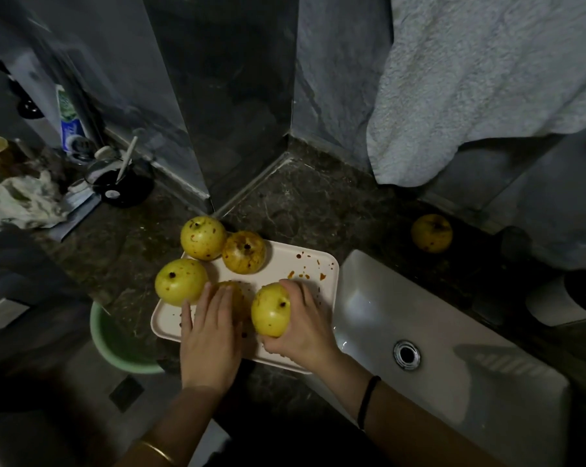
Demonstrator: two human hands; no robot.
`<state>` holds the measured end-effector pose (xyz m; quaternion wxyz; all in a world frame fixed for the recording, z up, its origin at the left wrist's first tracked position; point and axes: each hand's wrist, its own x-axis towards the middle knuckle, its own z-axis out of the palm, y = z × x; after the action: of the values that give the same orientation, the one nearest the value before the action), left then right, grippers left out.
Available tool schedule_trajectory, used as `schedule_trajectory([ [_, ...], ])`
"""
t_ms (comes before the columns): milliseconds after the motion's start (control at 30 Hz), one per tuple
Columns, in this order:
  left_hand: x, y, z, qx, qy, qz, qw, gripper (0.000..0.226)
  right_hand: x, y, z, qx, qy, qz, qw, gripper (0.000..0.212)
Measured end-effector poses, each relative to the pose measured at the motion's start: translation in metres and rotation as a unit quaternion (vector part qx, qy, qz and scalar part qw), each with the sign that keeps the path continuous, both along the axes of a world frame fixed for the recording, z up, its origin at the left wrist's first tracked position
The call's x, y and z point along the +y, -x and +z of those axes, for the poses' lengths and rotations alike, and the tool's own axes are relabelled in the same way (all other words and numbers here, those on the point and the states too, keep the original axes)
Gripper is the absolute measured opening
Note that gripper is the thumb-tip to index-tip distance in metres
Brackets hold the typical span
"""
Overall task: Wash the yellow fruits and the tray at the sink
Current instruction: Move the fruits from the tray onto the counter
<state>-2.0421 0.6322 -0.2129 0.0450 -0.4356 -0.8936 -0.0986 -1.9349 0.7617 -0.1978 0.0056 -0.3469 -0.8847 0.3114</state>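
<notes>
Setting: home bathroom, washstand corner. White rectangular sink (pixel 369 298) with a metal drain (pixel 406 353), sunk in a dark marbled stone counter (pixel 318 203). Grey marbled wall panels (pixel 335 62) behind. Pale towel (pixel 487 79) hanging above the counter at right. At left: upright toothpaste tube (pixel 67 119), dark mug (pixel 116 187) holding a white handle, crumpled cloth (pixel 22 203). Green basin (pixel 116 345) below the counter edge.

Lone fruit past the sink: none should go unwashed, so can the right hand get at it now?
Probably, but not yet: the right hand grips a tray fruit. The lone fruit sits in the open on the counter, with only the sink between.
</notes>
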Motion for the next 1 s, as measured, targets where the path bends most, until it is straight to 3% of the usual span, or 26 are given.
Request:
schedule_trajectory([
  [400,0.017,0.02,0.006,0.025,-0.01,-0.04,0.999,0.05,0.016,0.005,0.007,0.029,0.007,-0.049,0.998,0.095],
  [600,0.03,0.028,0.01,0.006,0.026,-0.067,0.997,0.052,0.055,0.009,0.014,0.094,0.054,-0.168,0.98,0.092],
  [800,0.05,0.04,0.017,-0.004,0.04,-0.102,0.994,0.057,0.12,0.0,0.017,0.074,0.052,-0.279,0.956,0.101],
  [1000,0.068,0.044,0.02,-0.009,0.043,-0.101,0.994,0.052,0.179,-0.006,0.014,-0.04,-0.061,-0.277,0.958,0.099],
])
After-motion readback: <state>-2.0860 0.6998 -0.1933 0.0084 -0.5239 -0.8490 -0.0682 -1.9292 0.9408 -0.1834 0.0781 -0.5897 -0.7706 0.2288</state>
